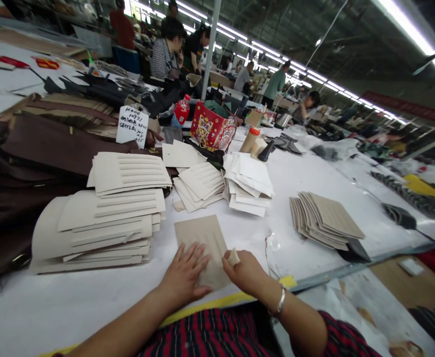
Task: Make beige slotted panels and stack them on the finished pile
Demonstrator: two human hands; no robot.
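Note:
A tan rectangular sheet (204, 240) lies flat on the white table (306, 176) right in front of me. My left hand (183, 275) rests on its lower left part, fingers spread and flat. My right hand (244, 270) is closed at the sheet's right edge, pinching a small pale piece (233, 257) between thumb and fingers. A silver bracelet (280, 301) sits on my right wrist.
Stacks of cream sheets (101, 223) lie to the left, and fanned white piles (247, 183) lie behind. A tan fanned pile (325, 218) is at right. Brown leather pieces (34, 148), a red patterned bag (212, 130) and a red bottle (182, 110) stand further back. Other people work at far tables.

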